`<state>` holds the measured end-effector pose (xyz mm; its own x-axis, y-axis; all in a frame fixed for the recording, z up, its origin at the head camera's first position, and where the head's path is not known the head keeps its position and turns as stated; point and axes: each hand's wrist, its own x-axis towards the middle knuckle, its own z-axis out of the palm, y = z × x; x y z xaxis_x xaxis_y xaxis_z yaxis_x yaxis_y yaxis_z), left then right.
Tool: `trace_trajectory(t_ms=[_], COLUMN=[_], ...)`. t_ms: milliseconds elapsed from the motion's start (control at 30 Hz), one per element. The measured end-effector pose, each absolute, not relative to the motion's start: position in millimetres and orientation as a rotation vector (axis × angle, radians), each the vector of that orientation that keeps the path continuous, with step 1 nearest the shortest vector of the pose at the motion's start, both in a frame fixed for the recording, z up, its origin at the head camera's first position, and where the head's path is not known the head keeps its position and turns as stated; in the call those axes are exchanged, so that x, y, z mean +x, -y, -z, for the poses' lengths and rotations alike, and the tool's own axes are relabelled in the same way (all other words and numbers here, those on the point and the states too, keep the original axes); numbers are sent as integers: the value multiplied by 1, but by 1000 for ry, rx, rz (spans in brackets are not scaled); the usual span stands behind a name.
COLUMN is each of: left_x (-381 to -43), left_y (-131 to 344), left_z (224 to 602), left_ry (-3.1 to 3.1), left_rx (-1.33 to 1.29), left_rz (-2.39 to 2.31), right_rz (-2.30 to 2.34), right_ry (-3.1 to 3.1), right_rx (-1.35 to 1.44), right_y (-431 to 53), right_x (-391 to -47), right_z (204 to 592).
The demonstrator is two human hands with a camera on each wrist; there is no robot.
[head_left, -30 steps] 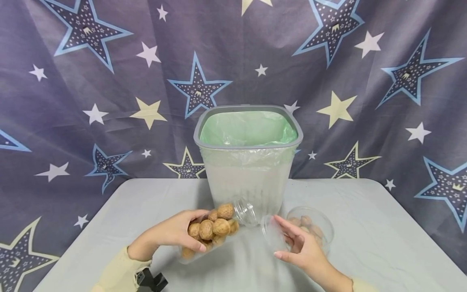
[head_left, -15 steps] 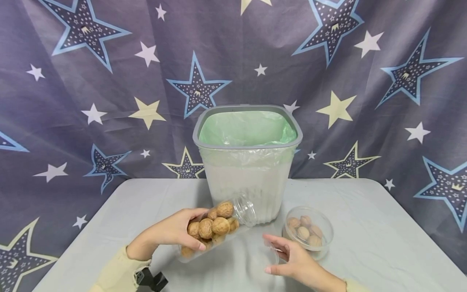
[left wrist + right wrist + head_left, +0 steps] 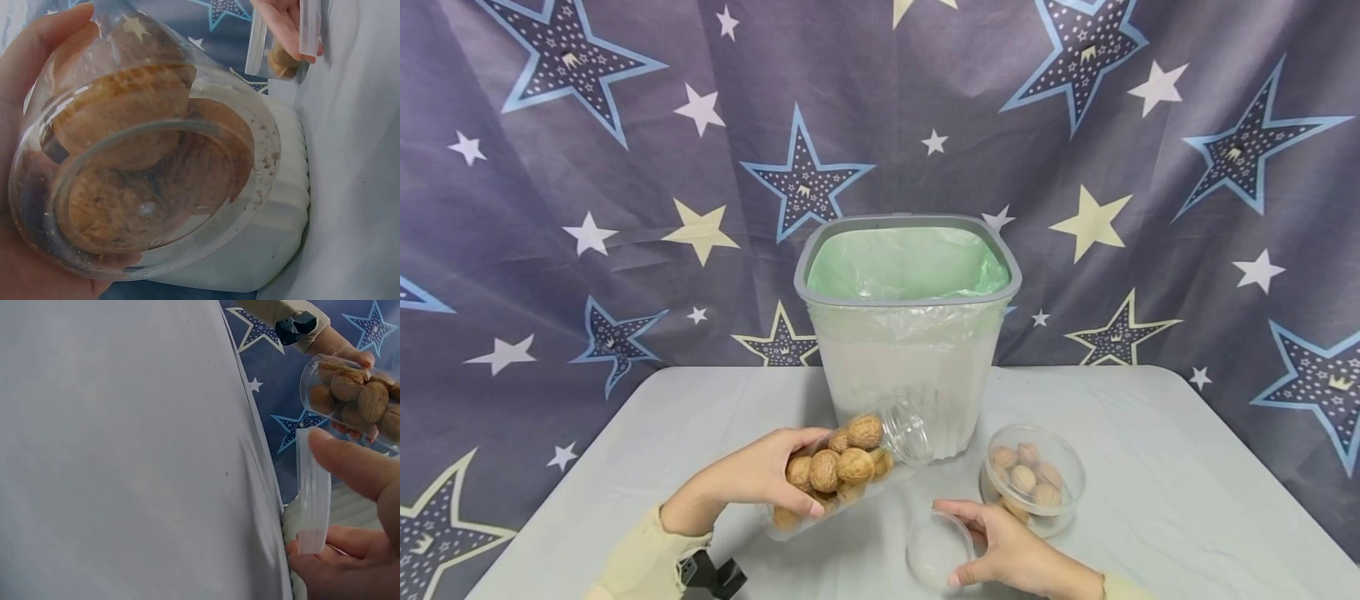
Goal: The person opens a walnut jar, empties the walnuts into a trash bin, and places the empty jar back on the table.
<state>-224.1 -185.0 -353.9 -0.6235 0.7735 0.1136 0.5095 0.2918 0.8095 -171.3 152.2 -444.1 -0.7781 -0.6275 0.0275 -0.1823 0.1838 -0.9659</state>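
My left hand [image 3: 760, 475] grips a clear plastic jar [image 3: 904, 432] of walnuts [image 3: 823, 471], tilted with its uncapped mouth up to the right. In the left wrist view the round jar base [image 3: 150, 262] fills much of the frame, walnuts behind it. My right hand [image 3: 1000, 546] pinches a translucent round lid [image 3: 938, 550] at its edge between thumb and fingers, low over the table. The right wrist view shows that lid [image 3: 314, 494] edge-on, with the thumb [image 3: 350, 462] at one end and fingers at the other. Beyond the right hand stands a clear round tub [image 3: 1067, 500] holding several walnuts.
A white bin [image 3: 910, 358] with a grey rim and green liner stands behind the jar, at the middle of the grey-white table [image 3: 1150, 467]. A star-patterned curtain [image 3: 647, 167] hangs behind the table.
The right hand has carried the lid down and toward me, away from the jar's mouth, uncovering the tub of walnuts. The left hand and jar have barely moved.
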Motion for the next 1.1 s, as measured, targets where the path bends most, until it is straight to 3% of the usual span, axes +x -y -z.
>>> trace_trajectory(t_ms=[1100], left_x=[-224], left_y=[180], left_z=[320], left_ry=[-2417], left_rx=[1268], left_rz=[-1148], right_rz=[1484], right_ry=[-2290], right_rx=[-866], right_y=[-154], right_x=[-177], right_z=[450])
